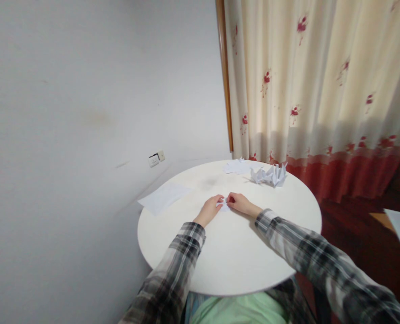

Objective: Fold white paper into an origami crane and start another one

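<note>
Soft indoor light is falling fairly evenly, washing the wall [85, 81] and white desk [230, 261] pale, while the floor [348, 234] at right is sinking into dimness. Faint shadows are lying under the right sleeve [308, 252] and across the lower curtain [321, 90]. Wide-angle distortion is stretching that and the left sleeve [175, 265] cornerward; the small paper [224, 207] is blurring.

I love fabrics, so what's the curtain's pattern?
The curtain is cream with a red floral print, red along the bottom, seen in the head view.

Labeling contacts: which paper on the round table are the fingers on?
The small white paper between the left hand and right hand; the large left sheet, rear papers and origami figures lie untouched.
</note>
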The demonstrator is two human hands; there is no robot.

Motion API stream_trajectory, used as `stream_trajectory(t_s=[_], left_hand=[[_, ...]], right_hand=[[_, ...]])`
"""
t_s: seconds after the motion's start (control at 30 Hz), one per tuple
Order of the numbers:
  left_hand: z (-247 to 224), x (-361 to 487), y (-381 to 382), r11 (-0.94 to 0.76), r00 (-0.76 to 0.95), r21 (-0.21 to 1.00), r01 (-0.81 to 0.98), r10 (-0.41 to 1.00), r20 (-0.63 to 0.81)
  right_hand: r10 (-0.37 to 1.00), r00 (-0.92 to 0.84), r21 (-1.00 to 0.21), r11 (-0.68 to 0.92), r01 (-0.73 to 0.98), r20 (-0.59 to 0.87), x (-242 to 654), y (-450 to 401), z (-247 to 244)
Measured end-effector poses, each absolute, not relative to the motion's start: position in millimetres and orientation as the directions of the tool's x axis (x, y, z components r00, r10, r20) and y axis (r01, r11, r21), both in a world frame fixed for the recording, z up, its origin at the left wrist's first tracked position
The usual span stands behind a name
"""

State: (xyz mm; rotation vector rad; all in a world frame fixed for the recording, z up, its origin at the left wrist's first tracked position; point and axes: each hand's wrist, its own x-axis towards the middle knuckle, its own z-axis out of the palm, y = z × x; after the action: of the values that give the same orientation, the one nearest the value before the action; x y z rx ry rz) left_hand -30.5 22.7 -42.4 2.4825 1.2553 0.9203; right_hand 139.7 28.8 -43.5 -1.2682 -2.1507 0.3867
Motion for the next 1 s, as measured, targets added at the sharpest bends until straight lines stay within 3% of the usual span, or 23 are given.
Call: stream_trajectory(t_s=[0.1, 0.53, 0.77, 1.0], left_hand=[[-41, -30, 21, -0.608, 0.443, 0.444, 0.659, 0.79, 0.424], [-33, -29, 14, -0.644, 0.533, 0.25, 0.723, 0.751, 0.391], [-37, -30, 18, -0.663, 0.531, 0.307, 0.683, 0.739, 0.414], [-36, -31, 18, -0.668, 0.555, 0.279, 0.69, 0.736, 0.389]], right_hand=[[0.879, -0.337, -0.526, 0.473, 0.707, 0.338, 139, 28, -43], [0.855, -0.361, -0.531, 0.515, 0.673, 0.372, 140, 30, -42], [0.833, -0.439, -0.685, 0.537, 0.492, 0.337, 149, 36, -43], [0.802, -0.527, -0.793, 0.502, 0.344, 0.279, 158, 45, -44]])
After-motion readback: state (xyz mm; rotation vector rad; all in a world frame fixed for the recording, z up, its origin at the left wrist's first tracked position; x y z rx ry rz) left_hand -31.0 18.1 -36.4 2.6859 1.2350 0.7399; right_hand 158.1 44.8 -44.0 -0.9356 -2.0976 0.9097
